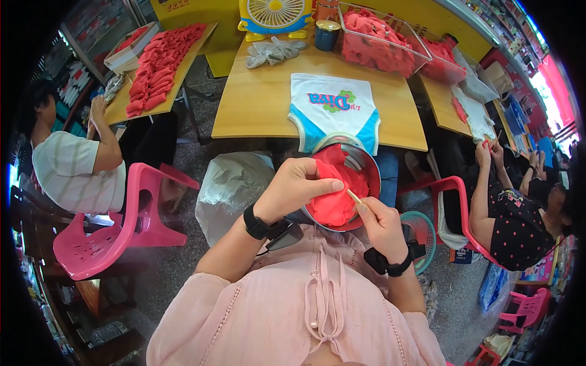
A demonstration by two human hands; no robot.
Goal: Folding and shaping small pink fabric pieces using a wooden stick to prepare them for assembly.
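In my lap sits a round metal bowl [373, 174] with soft red fabric in it. My left hand [294, 190] is closed, pinching a red cloth piece [332, 206] between thumb and fingers above the bowl. A thin pale wooden stick [354, 196] is pinched in my right hand [383, 224], its tip close to the cloth by my left thumb. Whether the tip goes inside the cloth, I cannot tell. Just past the bowl, a white and blue garment [332, 107] lies on the table with its lower end hanging over the edge toward the bowl.
On the wooden table [256, 104] stand a yellow fan [276, 15], a plastic bag [274, 51], a blue cup [327, 38] and a clear bin [381, 52] of red pieces. A white sack [234, 189] stands left, a green basket [419, 235] right. People sit at both sides.
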